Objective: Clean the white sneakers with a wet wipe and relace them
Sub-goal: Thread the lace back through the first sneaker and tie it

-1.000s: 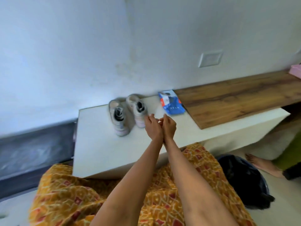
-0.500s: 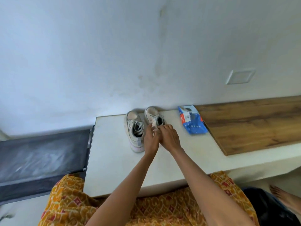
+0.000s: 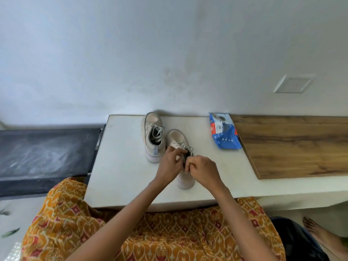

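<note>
From my remote seat I see both hands at the nearer of two white low-top canvas sneakers, which stands toe to the wall on the pale stone-like surface; its mate, the farther white sneaker, sits just beside it to the left, laces loose across its opening. The left hand has its grip curled at the tongue and lace area of the nearer shoe, and the right hand pinches at the collar edge or a lace end; I cannot tell which, since the fingers cover it. I judge the shoe light and easy to shift, with a soft, yielding upper that will collapse if squeezed and a firmer rubber sole, so I would steady it by the heel or sole edge and leave the fingertips free for the thin greyish-white laces. Those laces look limp and narrow, likely to slip from a loose pinch, so I would take hold close to the tips. The only container I can see is a soft blue plastic wet-wipe packet, lying flat to the right of the shoes, near the edge of a brown wood-grain board. It appears sealed and somewhat crumpled; its contents are hidden, and no wipe is out.
</note>
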The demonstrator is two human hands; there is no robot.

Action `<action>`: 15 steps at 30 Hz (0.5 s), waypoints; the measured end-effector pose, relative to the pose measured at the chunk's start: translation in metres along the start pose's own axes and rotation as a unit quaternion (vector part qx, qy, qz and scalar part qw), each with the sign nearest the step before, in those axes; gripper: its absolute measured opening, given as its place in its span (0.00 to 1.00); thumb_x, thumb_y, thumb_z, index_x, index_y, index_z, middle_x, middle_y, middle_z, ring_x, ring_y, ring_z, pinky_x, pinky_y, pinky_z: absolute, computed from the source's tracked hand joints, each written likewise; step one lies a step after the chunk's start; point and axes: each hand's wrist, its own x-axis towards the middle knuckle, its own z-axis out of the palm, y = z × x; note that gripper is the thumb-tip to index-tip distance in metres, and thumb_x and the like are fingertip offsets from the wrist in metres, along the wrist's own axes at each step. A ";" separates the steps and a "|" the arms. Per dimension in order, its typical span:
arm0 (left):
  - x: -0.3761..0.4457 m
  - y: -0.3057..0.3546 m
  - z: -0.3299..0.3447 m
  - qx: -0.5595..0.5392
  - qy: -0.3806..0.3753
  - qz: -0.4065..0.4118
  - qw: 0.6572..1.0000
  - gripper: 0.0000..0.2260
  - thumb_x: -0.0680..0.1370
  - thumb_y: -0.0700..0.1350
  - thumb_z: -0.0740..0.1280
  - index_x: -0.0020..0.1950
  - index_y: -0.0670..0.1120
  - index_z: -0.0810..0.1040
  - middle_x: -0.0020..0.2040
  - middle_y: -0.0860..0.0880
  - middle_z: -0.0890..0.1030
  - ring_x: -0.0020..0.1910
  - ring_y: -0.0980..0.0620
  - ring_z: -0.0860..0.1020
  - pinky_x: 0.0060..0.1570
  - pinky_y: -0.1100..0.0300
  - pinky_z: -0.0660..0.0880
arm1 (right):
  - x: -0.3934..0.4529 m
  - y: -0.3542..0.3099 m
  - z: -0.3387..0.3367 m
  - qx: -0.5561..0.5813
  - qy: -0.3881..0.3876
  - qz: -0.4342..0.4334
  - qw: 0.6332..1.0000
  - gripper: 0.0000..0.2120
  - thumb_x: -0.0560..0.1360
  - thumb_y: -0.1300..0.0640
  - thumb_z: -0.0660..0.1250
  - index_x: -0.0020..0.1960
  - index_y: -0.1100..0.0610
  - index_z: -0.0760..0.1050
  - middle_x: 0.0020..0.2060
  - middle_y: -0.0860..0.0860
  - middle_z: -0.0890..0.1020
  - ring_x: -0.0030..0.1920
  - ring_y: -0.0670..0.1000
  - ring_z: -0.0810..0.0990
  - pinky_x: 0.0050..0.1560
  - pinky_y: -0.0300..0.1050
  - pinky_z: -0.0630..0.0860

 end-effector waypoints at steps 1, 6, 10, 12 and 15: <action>-0.005 -0.003 -0.003 0.012 -0.013 0.015 1.000 0.14 0.74 0.34 0.63 0.57 0.45 0.79 0.47 0.53 0.70 0.46 0.54 0.73 0.49 0.63 0.72 | -0.003 0.004 0.003 0.000 0.002 -0.018 1.000 0.13 0.78 0.61 0.57 0.46 0.56 0.80 0.45 0.53 0.82 0.49 0.54 0.78 0.44 0.41 0.65; -0.027 -0.014 -0.021 0.033 -0.064 0.081 0.994 0.10 0.74 0.37 0.67 0.53 0.47 0.80 0.48 0.54 0.74 0.41 0.58 0.75 0.45 0.61 0.75 | -0.011 0.010 0.018 -0.032 -0.002 -0.078 0.996 0.11 0.75 0.58 0.59 0.41 0.47 0.78 0.42 0.45 0.82 0.45 0.48 0.79 0.41 0.40 0.66; -0.024 -0.019 -0.032 0.060 -0.071 0.090 0.992 0.05 0.74 0.41 0.69 0.49 0.48 0.79 0.46 0.51 0.77 0.39 0.56 0.76 0.43 0.57 0.76 | 0.007 0.028 0.020 0.036 0.049 -0.068 0.996 0.15 0.73 0.66 0.60 0.54 0.50 0.75 0.53 0.47 0.74 0.51 0.48 0.75 0.43 0.37 0.70; -0.023 -0.017 -0.032 0.058 -0.053 0.081 0.994 0.01 0.75 0.42 0.68 0.46 0.45 0.78 0.44 0.51 0.75 0.39 0.54 0.76 0.43 0.59 0.75 | 0.016 0.040 0.022 0.008 0.014 -0.065 0.998 0.21 0.72 0.66 0.61 0.61 0.49 0.73 0.58 0.49 0.70 0.58 0.48 0.71 0.49 0.43 0.74; -0.018 -0.007 -0.029 -0.043 -0.032 -0.019 0.998 0.06 0.78 0.44 0.65 0.42 0.45 0.74 0.44 0.48 0.73 0.43 0.49 0.74 0.46 0.63 0.73 | 0.019 0.050 0.021 0.067 -0.026 -0.070 0.995 0.23 0.72 0.65 0.62 0.63 0.46 0.73 0.60 0.47 0.71 0.58 0.47 0.73 0.54 0.47 0.76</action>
